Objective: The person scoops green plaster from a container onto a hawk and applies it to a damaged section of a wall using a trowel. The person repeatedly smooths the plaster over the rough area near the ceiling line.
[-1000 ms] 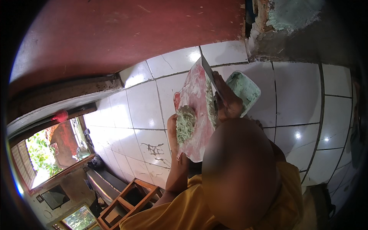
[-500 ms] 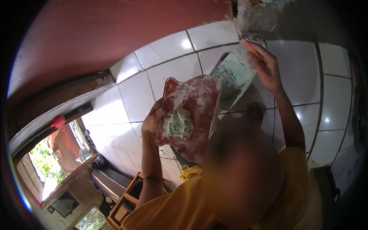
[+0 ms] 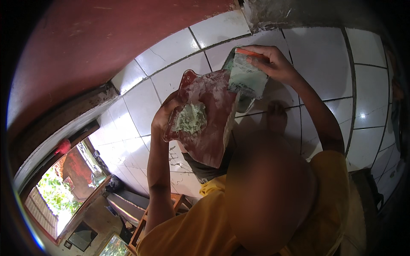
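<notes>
My left hand (image 3: 166, 112) grips the left side of a red, plaster-smeared board (image 3: 215, 132) with a mound of pale green paste (image 3: 188, 117) on it. At the board's upper right, my right hand (image 3: 275, 64) is closed on a scraper (image 3: 250, 81) with an orange handle and a wide blade coated in pale paste. The blade meets or overlaps the board's edge; I cannot tell whether they touch. Behind them a pale green tub (image 3: 245, 106) shows partly, mostly hidden by board and blade.
White tiles (image 3: 320, 64) surround me, with a bare foot (image 3: 276, 113) below the tub. A red wall (image 3: 85, 47) borders the upper left and a rough grey wall (image 3: 299, 15) the top right. Lower left are a window (image 3: 55, 187) and a wooden frame (image 3: 179, 200).
The board has turned from tilted to flatter. My right hand came out from behind it with the scraper, then moved left, bringing the blade over the tub to the board's upper right edge.
</notes>
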### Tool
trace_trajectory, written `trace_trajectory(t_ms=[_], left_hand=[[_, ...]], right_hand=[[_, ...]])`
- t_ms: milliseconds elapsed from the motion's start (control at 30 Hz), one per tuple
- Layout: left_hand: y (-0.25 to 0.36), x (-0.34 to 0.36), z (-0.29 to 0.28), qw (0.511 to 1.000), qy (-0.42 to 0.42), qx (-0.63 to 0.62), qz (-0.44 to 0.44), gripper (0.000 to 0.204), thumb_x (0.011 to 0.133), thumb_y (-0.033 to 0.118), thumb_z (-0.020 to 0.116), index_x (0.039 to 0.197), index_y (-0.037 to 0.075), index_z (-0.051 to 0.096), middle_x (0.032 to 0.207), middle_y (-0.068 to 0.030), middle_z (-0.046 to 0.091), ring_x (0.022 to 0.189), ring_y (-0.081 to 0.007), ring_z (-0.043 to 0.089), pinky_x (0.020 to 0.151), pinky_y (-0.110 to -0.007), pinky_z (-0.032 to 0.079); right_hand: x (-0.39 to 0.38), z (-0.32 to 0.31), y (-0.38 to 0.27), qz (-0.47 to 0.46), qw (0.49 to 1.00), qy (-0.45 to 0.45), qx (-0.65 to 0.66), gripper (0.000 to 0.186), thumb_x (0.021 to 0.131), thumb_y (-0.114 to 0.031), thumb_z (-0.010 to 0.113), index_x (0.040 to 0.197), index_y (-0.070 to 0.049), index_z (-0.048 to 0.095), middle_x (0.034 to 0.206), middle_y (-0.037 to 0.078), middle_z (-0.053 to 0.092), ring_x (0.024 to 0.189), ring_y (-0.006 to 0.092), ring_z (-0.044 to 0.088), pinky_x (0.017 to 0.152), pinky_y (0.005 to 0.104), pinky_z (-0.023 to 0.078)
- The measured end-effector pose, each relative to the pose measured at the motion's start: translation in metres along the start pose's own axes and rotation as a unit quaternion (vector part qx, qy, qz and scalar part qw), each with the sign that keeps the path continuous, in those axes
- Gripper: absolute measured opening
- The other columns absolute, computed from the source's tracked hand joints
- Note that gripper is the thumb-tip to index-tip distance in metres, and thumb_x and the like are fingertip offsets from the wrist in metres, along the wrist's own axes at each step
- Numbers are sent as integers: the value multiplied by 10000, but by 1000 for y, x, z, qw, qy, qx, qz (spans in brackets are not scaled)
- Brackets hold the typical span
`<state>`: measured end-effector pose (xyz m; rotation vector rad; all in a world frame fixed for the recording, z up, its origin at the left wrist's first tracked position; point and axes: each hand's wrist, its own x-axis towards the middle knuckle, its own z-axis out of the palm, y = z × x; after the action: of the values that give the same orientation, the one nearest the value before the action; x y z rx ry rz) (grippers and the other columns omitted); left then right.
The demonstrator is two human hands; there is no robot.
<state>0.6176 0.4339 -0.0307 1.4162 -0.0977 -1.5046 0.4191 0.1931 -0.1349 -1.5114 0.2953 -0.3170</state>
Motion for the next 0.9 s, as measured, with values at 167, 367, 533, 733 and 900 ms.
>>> trace_trajectory(t_ms=[167, 367, 533, 733, 900], left_hand=[[-3, 6, 7, 998, 58, -31, -25, 481, 799, 185, 572, 1199, -60, 469, 1060, -152, 597, 883, -214, 620, 781, -309, 521], [-13, 16, -11, 995, 30, -99, -17, 456, 825, 159, 544, 1206, -76, 455, 1071, -178, 595, 894, -240, 632, 778, -326, 547], [-14, 15, -26, 991, 33, -133, 1, 452, 848, 161, 523, 1219, -84, 441, 1091, -202, 583, 934, -269, 628, 803, -342, 549], [-20, 17, -41, 996, 30, -57, 60, 540, 895, 279, 499, 1296, -57, 369, 1206, -191, 520, 1046, -270, 576, 885, -366, 503], [-80, 0, -100, 989, 66, 10, 135, 733, 892, 499, 463, 1389, 8, 242, 1361, -140, 388, 1233, -255, 413, 1027, -402, 354]], right_hand=[[-7, 23, -17, 51, 998, -44, 19, 329, 900, -103, 536, 1219, -22, 542, 971, 17, 637, 721, 22, 459, 655, 193, 414], [-9, 45, -22, 67, 987, -86, 116, 400, 902, -114, 532, 1263, 41, 456, 1256, 102, 544, 1070, 119, 532, 922, 262, 424], [-18, 62, -28, 72, 978, -89, 172, 402, 903, -111, 542, 1266, 36, 452, 1242, 103, 553, 1090, 109, 516, 935, 254, 411], [-24, 60, -49, 158, 951, -107, 243, 367, 879, -91, 559, 1233, -28, 492, 1196, 63, 550, 1049, 89, 528, 856, 251, 441], [-38, 29, -62, 29, 875, 60, 480, 584, 891, -119, 545, 1404, -56, 273, 1099, 40, 531, 866, 112, 527, 769, 278, 462]])
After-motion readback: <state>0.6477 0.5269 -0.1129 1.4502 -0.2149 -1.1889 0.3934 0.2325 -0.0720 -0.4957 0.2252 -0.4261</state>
